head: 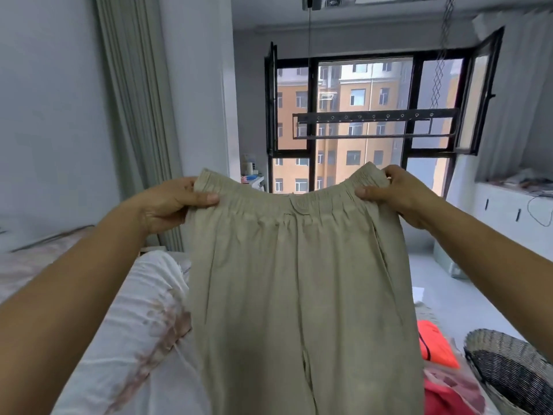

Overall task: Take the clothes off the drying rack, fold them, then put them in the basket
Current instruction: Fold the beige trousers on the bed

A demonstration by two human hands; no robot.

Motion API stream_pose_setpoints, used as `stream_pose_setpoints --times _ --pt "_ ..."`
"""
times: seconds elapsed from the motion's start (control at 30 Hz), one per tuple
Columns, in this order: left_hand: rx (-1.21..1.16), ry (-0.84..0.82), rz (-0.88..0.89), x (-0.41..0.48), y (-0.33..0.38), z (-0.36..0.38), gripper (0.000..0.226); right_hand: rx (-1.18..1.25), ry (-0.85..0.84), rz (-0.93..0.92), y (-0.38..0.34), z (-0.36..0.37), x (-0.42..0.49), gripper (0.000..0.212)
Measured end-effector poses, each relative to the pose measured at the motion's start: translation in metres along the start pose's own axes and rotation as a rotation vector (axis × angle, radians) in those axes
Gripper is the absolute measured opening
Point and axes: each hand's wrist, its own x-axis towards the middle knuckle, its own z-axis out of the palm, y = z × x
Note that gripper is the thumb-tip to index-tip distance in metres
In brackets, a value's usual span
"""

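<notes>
Trousers (pixel 299 280): we lose the legs at the bottom edge.
Basket (pixel 502 339): cut by right and bottom edges.
Orange garment (pixel 434 345): partly behind the trousers.
Sill clutter (pixel 253 175): too small for us to identify.

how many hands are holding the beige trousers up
2. The left hand pinches the left end of the beige trousers at the waistband; the right hand pinches the right end. Neither is hidden.
</notes>
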Motion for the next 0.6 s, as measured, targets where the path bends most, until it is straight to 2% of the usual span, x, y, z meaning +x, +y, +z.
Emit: stream_pose_setpoints --times 0.07,0.17,0.2,0.27,0.3,0.37,0.43,0.5,0.6 --pt "0.042 -0.079 -0.074 -0.002 -0.001 -0.025 0.074 -0.027 0.034 -0.058 -0.009 0.017 0.006 0.038" --pt "0.062 -0.087 -0.091 0.001 -0.004 -0.060 0.075 -0.043 0.053 -0.109 -0.025 0.037 0.011 0.029" --pt "0.046 -0.070 -0.073 0.003 -0.005 -0.070 0.065 -0.035 0.064 -0.120 -0.028 0.042 0.013 0.027" --pt "-0.014 -0.010 -0.020 0.008 -0.008 -0.085 0.027 0.012 0.090 -0.134 -0.033 0.052 0.016 0.024" --pt "-0.026 0.033 0.017 0.010 -0.009 -0.089 0.015 0.036 0.103 -0.137 -0.034 0.056 0.017 0.023" --pt "-0.014 0.118 0.066 0.017 -0.013 -0.094 0.014 0.043 0.106 -0.137 -0.038 0.063 0.017 0.023" --pt "-0.002 0.189 0.146 0.019 -0.015 -0.095 0.015 0.081 0.019 -0.159 -0.043 0.065 0.013 0.027" --pt "-0.072 0.210 0.271 0.014 -0.014 -0.098 0.010 0.167 -0.164 -0.210 -0.052 0.057 0.005 0.038" --pt "-0.299 0.123 0.460 0.003 -0.008 -0.105 0.033 0.303 -0.441 -0.326 -0.074 0.040 -0.005 0.048"
